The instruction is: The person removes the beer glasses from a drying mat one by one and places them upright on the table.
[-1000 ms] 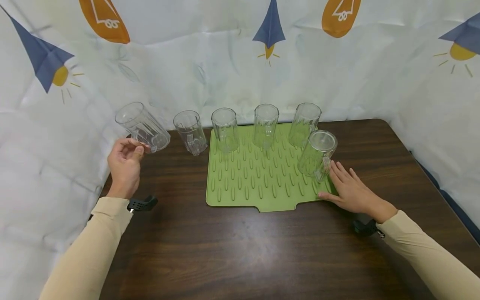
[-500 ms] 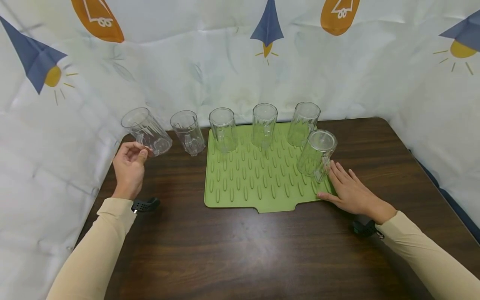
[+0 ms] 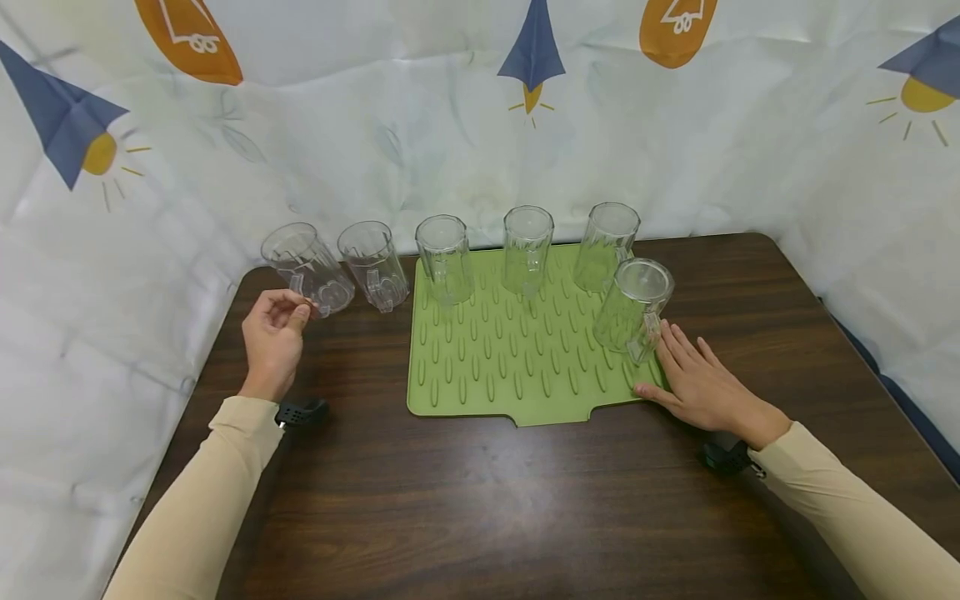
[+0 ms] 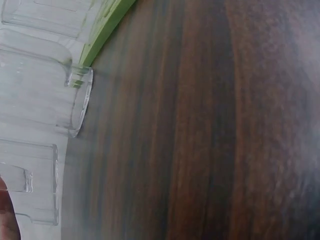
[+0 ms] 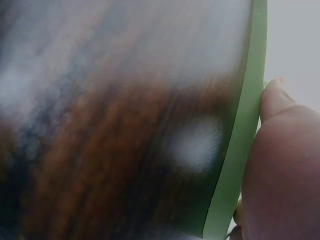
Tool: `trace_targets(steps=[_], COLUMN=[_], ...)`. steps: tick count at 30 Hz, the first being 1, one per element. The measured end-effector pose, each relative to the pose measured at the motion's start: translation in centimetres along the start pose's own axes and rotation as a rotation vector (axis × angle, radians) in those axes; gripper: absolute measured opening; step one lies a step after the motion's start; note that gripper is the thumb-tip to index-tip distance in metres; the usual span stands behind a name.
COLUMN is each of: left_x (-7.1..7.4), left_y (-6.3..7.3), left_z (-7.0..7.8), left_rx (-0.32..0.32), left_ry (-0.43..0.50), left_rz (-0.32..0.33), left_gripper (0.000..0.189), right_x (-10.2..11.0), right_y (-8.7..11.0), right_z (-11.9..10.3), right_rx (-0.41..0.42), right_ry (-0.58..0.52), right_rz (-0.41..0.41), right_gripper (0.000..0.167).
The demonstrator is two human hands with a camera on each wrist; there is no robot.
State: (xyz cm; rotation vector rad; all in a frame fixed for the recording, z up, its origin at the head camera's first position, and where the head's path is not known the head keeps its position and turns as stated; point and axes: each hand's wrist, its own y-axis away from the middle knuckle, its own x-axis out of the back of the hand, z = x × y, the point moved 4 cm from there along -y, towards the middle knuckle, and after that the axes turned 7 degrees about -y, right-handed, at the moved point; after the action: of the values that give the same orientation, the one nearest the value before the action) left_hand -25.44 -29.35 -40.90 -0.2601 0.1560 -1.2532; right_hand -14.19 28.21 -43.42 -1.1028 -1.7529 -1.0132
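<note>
My left hand (image 3: 276,342) pinches the handle of a clear glass mug (image 3: 318,271) at the table's back left. The mug stands mouth up; whether its base touches the table I cannot tell. In the left wrist view, a fingertip (image 4: 7,220) shows at that mug's handle. A second mouth-up mug (image 3: 378,262) stands close on its right, beside a green drying mat (image 3: 480,383). My right hand (image 3: 708,387) lies with straight, spread fingers at the mat's right edge, thumb on the mat. Its fingertips are by the handle of an upside-down mug (image 3: 626,312).
Three mouth-up mugs stand along the mat's back edge: a left one (image 3: 450,275), a middle one (image 3: 527,262) and a right one (image 3: 603,250). A patterned white cloth (image 3: 337,125) hangs behind the dark wooden table (image 3: 450,517).
My left hand has moved right and down with its mug, bringing it in from the left side to beside the second mug. My right hand has stayed in place.
</note>
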Motion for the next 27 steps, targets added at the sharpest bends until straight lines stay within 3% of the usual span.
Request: trace_targets(steps=[15,27], left_x=[-1.0,-1.3], left_y=[0.6,0.6], left_z=[-0.5,-0.9], left_rx=[0.015,-0.040], left_ry=[-0.209,-0.253], left_rz=[-0.030,-0.059], left_gripper=[0.017,0.009], right_x=[-0.1,-0.1], right_y=[-0.2,-0.1], right_z=[0.1,0.0], right_rx=[-0.004,-0.014], right_ry=[-0.016,-0.012], right_rz=[0.004,-0.001], right_gripper=[0.097,0.097])
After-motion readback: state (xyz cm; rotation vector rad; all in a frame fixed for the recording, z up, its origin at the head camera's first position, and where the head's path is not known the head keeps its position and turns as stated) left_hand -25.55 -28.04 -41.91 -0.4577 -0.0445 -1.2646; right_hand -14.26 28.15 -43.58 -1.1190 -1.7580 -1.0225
